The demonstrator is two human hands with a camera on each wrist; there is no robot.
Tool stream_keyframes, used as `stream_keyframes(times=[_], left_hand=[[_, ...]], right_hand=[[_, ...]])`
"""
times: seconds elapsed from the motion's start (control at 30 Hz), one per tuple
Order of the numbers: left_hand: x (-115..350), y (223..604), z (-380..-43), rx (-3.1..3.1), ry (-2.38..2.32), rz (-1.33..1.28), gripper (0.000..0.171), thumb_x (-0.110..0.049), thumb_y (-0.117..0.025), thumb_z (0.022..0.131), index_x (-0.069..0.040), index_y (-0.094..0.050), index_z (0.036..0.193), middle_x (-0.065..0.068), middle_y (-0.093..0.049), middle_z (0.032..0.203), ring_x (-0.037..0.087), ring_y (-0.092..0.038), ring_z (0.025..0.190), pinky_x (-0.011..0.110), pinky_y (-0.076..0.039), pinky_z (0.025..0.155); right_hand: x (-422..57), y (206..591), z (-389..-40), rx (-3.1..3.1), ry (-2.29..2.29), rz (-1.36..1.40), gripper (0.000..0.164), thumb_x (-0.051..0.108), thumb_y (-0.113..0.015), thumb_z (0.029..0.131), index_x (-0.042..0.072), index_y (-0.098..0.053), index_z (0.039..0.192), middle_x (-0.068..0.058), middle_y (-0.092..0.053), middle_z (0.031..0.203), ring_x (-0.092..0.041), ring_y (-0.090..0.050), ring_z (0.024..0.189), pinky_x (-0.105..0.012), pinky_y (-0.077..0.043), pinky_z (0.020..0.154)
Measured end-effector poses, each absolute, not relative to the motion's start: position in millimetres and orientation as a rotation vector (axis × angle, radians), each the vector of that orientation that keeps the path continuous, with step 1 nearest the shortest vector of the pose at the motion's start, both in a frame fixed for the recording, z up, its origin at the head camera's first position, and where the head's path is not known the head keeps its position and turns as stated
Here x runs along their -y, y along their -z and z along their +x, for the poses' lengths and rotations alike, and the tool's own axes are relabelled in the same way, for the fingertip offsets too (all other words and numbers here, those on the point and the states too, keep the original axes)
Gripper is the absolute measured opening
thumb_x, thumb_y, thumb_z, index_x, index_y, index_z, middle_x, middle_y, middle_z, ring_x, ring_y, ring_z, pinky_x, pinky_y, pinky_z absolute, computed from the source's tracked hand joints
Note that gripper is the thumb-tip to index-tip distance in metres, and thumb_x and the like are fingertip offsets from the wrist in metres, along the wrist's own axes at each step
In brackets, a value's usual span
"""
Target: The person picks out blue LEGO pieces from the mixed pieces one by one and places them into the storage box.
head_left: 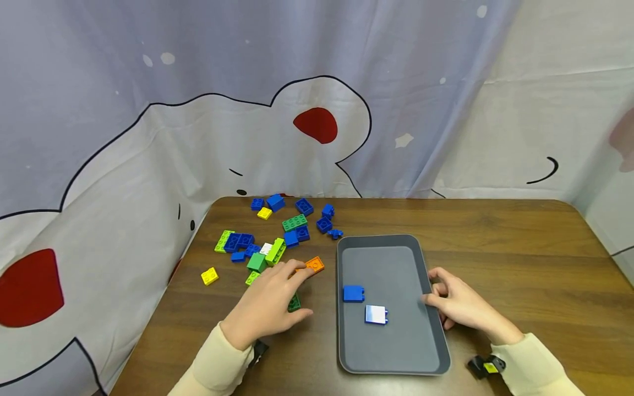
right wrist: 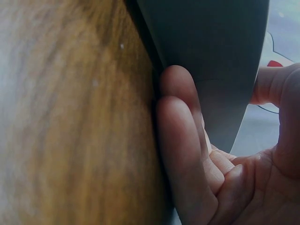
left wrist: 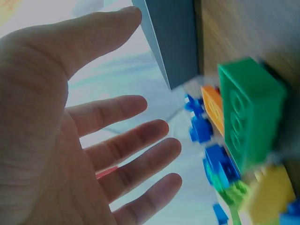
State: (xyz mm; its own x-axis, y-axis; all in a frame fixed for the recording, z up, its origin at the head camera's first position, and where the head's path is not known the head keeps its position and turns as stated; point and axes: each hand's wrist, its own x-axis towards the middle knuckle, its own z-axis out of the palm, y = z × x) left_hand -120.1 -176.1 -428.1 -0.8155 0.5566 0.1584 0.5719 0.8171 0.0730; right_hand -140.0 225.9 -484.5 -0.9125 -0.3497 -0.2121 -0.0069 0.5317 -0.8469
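My left hand (head_left: 271, 301) hovers with spread, fairly straight fingers over the loose bricks, holding nothing. Partly hidden beneath it lies a dark green brick (head_left: 294, 302), and an orange brick (head_left: 315, 265) shows beyond its fingertips. In the left wrist view a green brick (left wrist: 255, 112) stands off to the side of the fingers. My right hand (head_left: 459, 303) grips the right wall of a grey tray (head_left: 391, 352), thumb over the rim and fingers against the outside. Inside the tray lie two bricks, one blue (head_left: 353, 293) and one with a shiny white-looking face (head_left: 376, 314).
Several blue, green, lime and yellow bricks are scattered on the wooden table (head_left: 520, 247) left of the tray. A lone yellow brick (head_left: 209, 276) lies farthest left. Behind the table's back edge hangs a patterned curtain (head_left: 223, 143).
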Motion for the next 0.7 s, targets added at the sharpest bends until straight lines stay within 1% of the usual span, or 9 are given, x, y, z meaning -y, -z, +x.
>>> stream_keyframes(times=[0.2,0.33,0.43,0.53,0.7], left_hand=[[204.9,433.5,-108.6,2.904,0.165,-0.736,0.073,-0.058,-0.077,0.072,-0.021,-0.057,0.131,-0.002,-0.055,0.127,0.019,-0.059,0.105,0.042,-0.052,0.089],[220.1,438.5,-100.9,2.947,0.13,-0.628,0.069,-0.055,-0.079,0.071,-0.02,-0.059,0.127,-0.002,-0.057,0.12,0.018,-0.059,0.099,0.041,-0.053,0.085],[228.0,442.8,-96.6,2.956,0.097,-0.584,0.063,-0.05,-0.081,0.071,-0.017,-0.062,0.122,0.0,-0.057,0.115,0.018,-0.059,0.094,0.04,-0.053,0.08],[233.8,447.5,-93.1,2.958,0.09,-0.557,0.057,-0.044,-0.083,0.072,-0.017,-0.063,0.117,0.001,-0.055,0.113,0.018,-0.058,0.091,0.039,-0.053,0.078],[239.8,454.7,-87.5,2.983,0.088,-0.5,0.052,-0.038,-0.083,0.073,-0.019,-0.062,0.117,0.001,-0.055,0.112,0.017,-0.059,0.09,0.039,-0.054,0.078]], right_hand=[[-227.1,486.1,-140.8,-2.414,1.34,-0.296,0.052,0.019,-0.067,0.089,0.0,-0.038,0.128,-0.006,-0.054,0.063,-0.019,-0.053,0.043,-0.036,-0.049,0.039],[-227.6,486.1,-141.0,-2.419,1.342,-0.299,0.052,0.019,-0.067,0.089,0.0,-0.038,0.129,-0.006,-0.054,0.063,-0.018,-0.053,0.042,-0.036,-0.049,0.039],[-228.0,486.0,-141.1,-2.419,1.345,-0.298,0.052,0.018,-0.067,0.089,0.0,-0.038,0.129,-0.006,-0.054,0.063,-0.018,-0.053,0.042,-0.036,-0.049,0.039],[-228.2,486.3,-141.0,-2.417,1.345,-0.295,0.052,0.019,-0.067,0.089,0.0,-0.038,0.128,-0.006,-0.054,0.063,-0.018,-0.053,0.042,-0.036,-0.049,0.039],[-227.3,486.9,-141.1,-2.416,1.338,-0.295,0.053,0.019,-0.067,0.09,0.0,-0.038,0.129,-0.006,-0.054,0.064,-0.018,-0.053,0.043,-0.036,-0.049,0.039]])
